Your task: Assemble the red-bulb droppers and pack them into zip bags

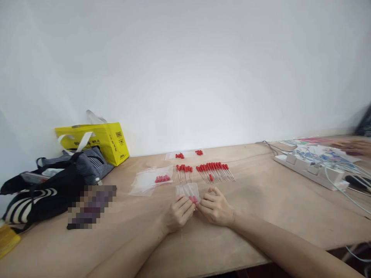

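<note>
My left hand (180,212) and my right hand (215,206) meet near the front of the table, fingers pinched on the near edge of a small clear plastic bag (185,189). Red rubber bulbs (193,199) show in the bag between my hands. Just beyond lie a short row of droppers (184,170) with red bulbs and thin clear stems, and a longer row of the same droppers (213,166). One loose red bulb (211,177) rests by the longer row. To the left, more clear bags (142,183) lie flat, with several red bulbs (162,179) on or in them.
Further back, another clear bag (189,154) carries two red clusters. A yellow shopping bag (118,144), a striped bag (94,164) and a black bag (52,193) stand left. At right are a white power strip (313,172) with cables and, beyond it, another person's hand (356,146).
</note>
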{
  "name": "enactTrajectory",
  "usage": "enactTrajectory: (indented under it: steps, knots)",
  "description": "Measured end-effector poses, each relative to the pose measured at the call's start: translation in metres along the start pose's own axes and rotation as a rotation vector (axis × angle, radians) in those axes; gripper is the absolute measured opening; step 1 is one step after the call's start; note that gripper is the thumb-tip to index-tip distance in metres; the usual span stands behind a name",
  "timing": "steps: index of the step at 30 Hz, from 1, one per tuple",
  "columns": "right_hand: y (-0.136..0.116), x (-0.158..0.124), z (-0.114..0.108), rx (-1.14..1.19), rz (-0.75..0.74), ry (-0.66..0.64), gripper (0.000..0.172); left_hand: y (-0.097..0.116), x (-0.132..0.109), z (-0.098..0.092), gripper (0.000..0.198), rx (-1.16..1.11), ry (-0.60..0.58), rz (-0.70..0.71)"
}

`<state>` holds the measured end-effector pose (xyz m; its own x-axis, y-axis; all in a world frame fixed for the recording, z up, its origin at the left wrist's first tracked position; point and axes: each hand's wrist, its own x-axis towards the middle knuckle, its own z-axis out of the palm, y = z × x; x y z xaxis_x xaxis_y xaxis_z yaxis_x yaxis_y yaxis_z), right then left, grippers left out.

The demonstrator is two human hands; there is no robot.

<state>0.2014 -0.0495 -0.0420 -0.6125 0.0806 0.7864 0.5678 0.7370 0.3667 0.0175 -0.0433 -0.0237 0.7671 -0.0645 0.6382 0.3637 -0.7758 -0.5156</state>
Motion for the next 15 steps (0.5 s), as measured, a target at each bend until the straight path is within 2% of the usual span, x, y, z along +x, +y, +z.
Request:
enactTrajectory:
  steps: [8,15]
  knots:
    - [-0.002,-0.002,-0.008,0.052,0.017,0.019,0.019,-0.003,-0.012,-0.013,0.03,0.085,-0.012,0.007]
    - [-0.005,-0.005,-0.012,0.092,0.049,0.004,0.021,-0.002,-0.02,-0.019,0.025,0.064,-0.006,-0.037]
